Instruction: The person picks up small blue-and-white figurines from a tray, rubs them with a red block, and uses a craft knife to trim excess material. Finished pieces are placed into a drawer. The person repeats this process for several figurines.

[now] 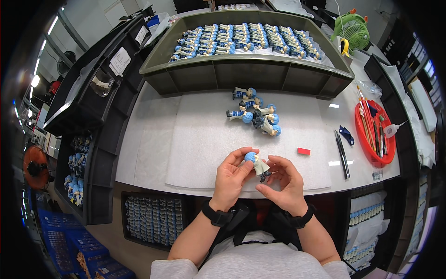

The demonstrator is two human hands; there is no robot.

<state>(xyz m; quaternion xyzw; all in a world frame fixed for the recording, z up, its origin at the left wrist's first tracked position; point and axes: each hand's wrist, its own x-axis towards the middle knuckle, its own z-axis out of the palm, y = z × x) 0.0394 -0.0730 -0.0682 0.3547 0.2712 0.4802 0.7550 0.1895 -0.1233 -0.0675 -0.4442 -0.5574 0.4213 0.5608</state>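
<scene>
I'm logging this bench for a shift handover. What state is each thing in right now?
Figurine: held in both hands, head up-left.
Left hand: closed on the figurine's head.
Right hand: fingers at the figurine's legs.
Loose figurines: lying in a pile on the mat.
Tray: filled with rows of figurines.
Red bowl: holding brushes.
Fan: upright; running or not, cannot tell.

A small blue-haired figurine [258, 164] in pale clothes, tilted, head up-left, held above the table edge.

Worn on the head, looking steeply down and forward over the white foam-covered worktable [195, 139], close above it. Forearms entering from 6 o'clock; long grey-green plastic tray [246, 59] toward 12. Fisheye bending straight edges near the rim.
</scene>
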